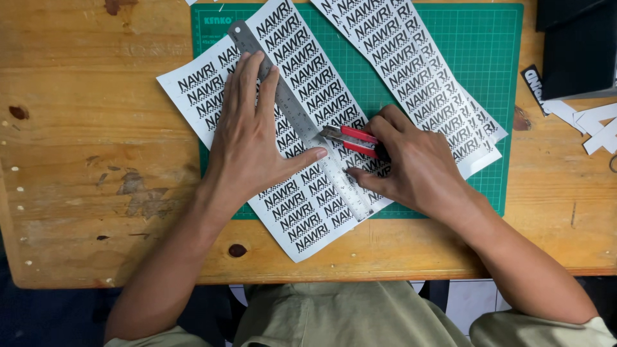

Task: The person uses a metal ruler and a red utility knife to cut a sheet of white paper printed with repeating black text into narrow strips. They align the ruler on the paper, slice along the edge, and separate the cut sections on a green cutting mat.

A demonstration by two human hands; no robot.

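Olive-green cloth covers our lap (347,318) at the near edge, just under the lip of the worn wooden table (83,160). A dark knot (237,250) marks the wood close to us.

On the table lies a white printed sheet (308,218) set at a slant, its near corner hanging past the green cutting mat (495,96) onto bare wood. Rows of small black-lettered labels, all alike, run across it in tilted bands.

Our left hand (247,138) rests flat on this sheet, fingers stretched out and together, thumb spread to the right; the fingertips press on the steel ruler (302,122), which crosses the sheet diagonally from near right to far left.

Our right hand (418,170) is closed around a red and silver utility knife (350,138). The blade end points left and meets the ruler's right edge, at about the middle of its length, on the sheet.

Farther off and to the right, more white label sheets (418,77) of the same print lie stacked and fanned on the mat, slanting the same way.

At the far right, off the mat, lie white paper offcuts (594,122), one small black label strip (533,83), and a dark box-like shape (578,45) at the table's far corner.
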